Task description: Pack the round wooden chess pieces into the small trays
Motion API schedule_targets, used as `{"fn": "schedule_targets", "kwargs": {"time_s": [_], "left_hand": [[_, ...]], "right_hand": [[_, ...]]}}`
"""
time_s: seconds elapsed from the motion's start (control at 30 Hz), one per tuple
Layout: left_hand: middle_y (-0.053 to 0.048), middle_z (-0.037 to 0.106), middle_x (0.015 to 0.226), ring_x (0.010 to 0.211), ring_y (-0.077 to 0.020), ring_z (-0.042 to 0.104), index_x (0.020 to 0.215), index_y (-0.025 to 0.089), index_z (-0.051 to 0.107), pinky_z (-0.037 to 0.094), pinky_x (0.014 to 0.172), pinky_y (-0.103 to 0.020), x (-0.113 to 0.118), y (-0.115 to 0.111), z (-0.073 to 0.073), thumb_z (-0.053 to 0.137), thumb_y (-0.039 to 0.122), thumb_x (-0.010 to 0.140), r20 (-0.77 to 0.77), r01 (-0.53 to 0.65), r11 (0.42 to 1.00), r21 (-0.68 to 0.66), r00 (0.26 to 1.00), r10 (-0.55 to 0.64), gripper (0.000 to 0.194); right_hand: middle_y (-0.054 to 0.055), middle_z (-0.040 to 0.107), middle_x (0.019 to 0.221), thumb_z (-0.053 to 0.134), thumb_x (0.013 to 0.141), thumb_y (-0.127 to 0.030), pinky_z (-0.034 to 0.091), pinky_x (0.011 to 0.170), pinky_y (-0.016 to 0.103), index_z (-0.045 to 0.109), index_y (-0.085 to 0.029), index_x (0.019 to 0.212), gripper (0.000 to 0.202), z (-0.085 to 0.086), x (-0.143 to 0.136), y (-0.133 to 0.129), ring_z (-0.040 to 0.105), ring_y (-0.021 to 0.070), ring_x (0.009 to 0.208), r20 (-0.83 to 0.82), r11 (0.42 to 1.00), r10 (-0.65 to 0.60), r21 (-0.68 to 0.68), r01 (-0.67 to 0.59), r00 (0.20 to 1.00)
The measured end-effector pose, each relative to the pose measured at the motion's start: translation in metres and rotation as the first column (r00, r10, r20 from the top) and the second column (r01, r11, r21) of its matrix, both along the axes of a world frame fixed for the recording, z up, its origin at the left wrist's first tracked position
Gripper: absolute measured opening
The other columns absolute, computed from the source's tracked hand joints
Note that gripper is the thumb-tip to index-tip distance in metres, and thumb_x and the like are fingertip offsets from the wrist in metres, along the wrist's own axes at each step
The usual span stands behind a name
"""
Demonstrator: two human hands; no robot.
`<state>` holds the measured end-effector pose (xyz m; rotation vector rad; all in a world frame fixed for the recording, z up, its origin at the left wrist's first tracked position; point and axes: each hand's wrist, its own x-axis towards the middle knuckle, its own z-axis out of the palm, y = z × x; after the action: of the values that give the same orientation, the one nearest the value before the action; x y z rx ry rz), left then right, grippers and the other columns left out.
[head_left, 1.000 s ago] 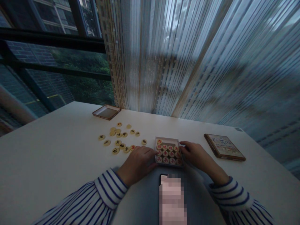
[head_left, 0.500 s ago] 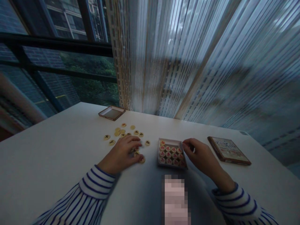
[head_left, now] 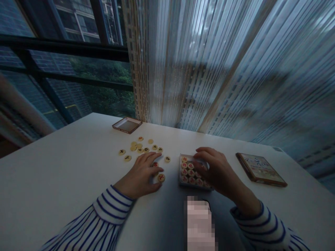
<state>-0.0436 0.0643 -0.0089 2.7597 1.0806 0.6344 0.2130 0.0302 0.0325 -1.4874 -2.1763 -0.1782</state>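
My left hand (head_left: 141,174) rests over the white table with its fingers apart. Beside its thumb lies a xiangqi piece with a red character (head_left: 161,177), and another red-marked piece (head_left: 155,164) shows partly under the fingers. Above the right side of an open box (head_left: 180,183) hovers my right hand (head_left: 218,170), fingers and thumb spread, nothing visible between them. Rows of red-marked pieces (head_left: 191,172) lie in that box; its right part is hidden by the hand. A black-marked piece (head_left: 167,159) sits between the left hand and the box.
Several loose pieces (head_left: 140,146) are scattered beyond my left hand, some face down. An upturned box lid or tray (head_left: 127,125) stands at the table's far edge. To the right is a flat box with a printed picture (head_left: 261,168). Curtains (head_left: 178,69) hang behind the table (head_left: 65,167).
My right hand has moved left from the box's right edge to over the box, its fingers opening. My left hand has spread wider, uncovering the red-marked piece by the thumb.
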Motion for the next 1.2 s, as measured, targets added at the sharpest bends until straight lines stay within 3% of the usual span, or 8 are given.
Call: {"fn": "schedule_targets", "kwargs": {"time_s": [0.17,0.43,0.53,0.77,0.9,1.2], "left_hand": [[-0.013,0.046,0.133,0.123,-0.0354,0.036,0.095,0.021,0.069,0.03,0.097,-0.058,0.003,0.0,0.002,0.068,0.027,0.066,-0.033,0.005,1.0,-0.009,0.999,-0.006,0.029],[-0.011,0.049,0.13,0.122,-0.0328,0.037,0.088,0.024,0.071,0.03,0.098,-0.057,0.006,0.003,-0.002,0.064,0.027,0.073,-0.015,0.029,0.999,-0.022,0.999,-0.029,0.017],[-0.011,0.054,0.124,0.118,-0.031,0.042,0.087,0.023,0.07,0.033,0.096,-0.054,0.008,0.002,-0.001,0.065,0.027,0.072,0.055,0.036,0.999,0.002,0.998,-0.037,0.016],[-0.008,0.063,0.108,0.106,-0.024,0.051,0.09,0.021,0.063,0.04,0.091,-0.044,0.013,-0.001,0.003,0.066,0.028,0.074,0.277,0.047,0.986,0.159,0.957,-0.091,0.017],[-0.006,0.068,0.094,0.092,-0.0203,0.058,0.092,0.02,0.062,0.043,0.084,-0.039,0.016,-0.003,0.006,0.066,0.032,0.075,0.334,0.063,0.974,0.215,0.933,-0.135,0.021],[0.0,0.068,0.074,0.073,-0.0153,0.06,0.086,0.02,0.062,0.042,0.072,-0.031,0.028,-0.016,0.016,0.066,0.034,0.075,0.347,0.126,0.984,0.127,0.924,-0.163,0.018]], "right_hand": [[0.012,0.064,0.103,0.053,0.079,-0.025,0.038,0.086,0.044,0.063,-0.019,0.082,0.012,-0.003,0.0,0.002,0.057,0.0247,0.098,0.021,0.996,-0.028,0.09,0.026,0.999],[0.011,0.065,0.102,0.051,0.08,-0.025,0.039,0.086,0.043,0.062,-0.019,0.083,0.014,-0.002,0.004,0.002,0.058,0.0241,0.096,0.009,0.995,-0.037,0.092,0.036,0.999],[0.011,0.065,0.101,0.05,0.081,-0.023,0.039,0.085,0.041,0.062,-0.019,0.082,0.013,-0.002,0.002,0.001,0.058,0.0232,0.096,-0.014,0.996,-0.013,0.093,0.014,1.0],[0.005,0.065,0.076,0.048,0.085,-0.02,0.04,0.07,0.03,0.061,-0.017,0.081,0.014,-0.003,-0.005,-0.003,0.057,0.0159,0.072,0.016,0.975,0.215,-0.055,-0.213,0.977],[0.005,0.066,0.082,0.05,0.086,-0.022,0.041,0.071,0.03,0.063,-0.018,0.088,0.013,-0.008,-0.014,-0.007,0.057,0.0154,0.076,-0.067,0.931,0.354,-0.069,-0.358,0.933],[0.005,0.066,0.088,0.052,0.087,-0.027,0.044,0.07,0.029,0.06,-0.019,0.102,0.019,-0.005,-0.024,-0.014,0.058,0.0143,0.08,-0.218,0.876,0.449,-0.083,-0.475,0.867]]}}
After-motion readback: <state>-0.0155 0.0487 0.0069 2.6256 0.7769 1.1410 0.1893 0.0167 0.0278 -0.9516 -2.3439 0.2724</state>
